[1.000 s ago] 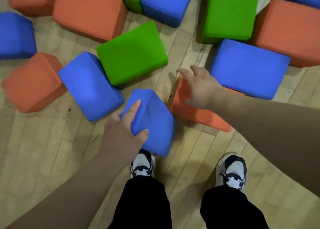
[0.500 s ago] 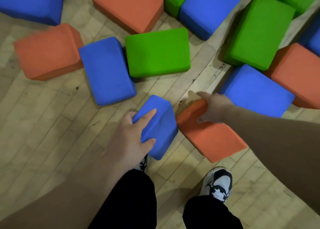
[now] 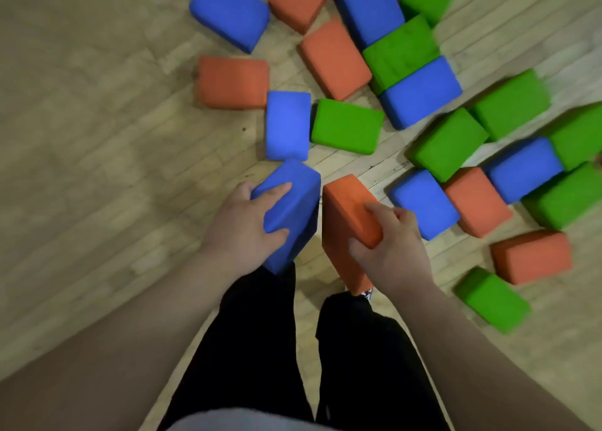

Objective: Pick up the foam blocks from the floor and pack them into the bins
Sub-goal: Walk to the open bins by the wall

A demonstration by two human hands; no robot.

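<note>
Foam blocks mostly lay on the floor, but you'd got two up: left hand gripped the blue block, and right hand, only reaching a second earlier, clamped the orange block. No bins in view, so carrying looked next.

Matt, slightly grainy foam on the blue block and orange block — pale wooden plank floor, dull sheen.

Grips a blue block in the left hand, an orange block in the right hand, side by side above the floor.
</note>
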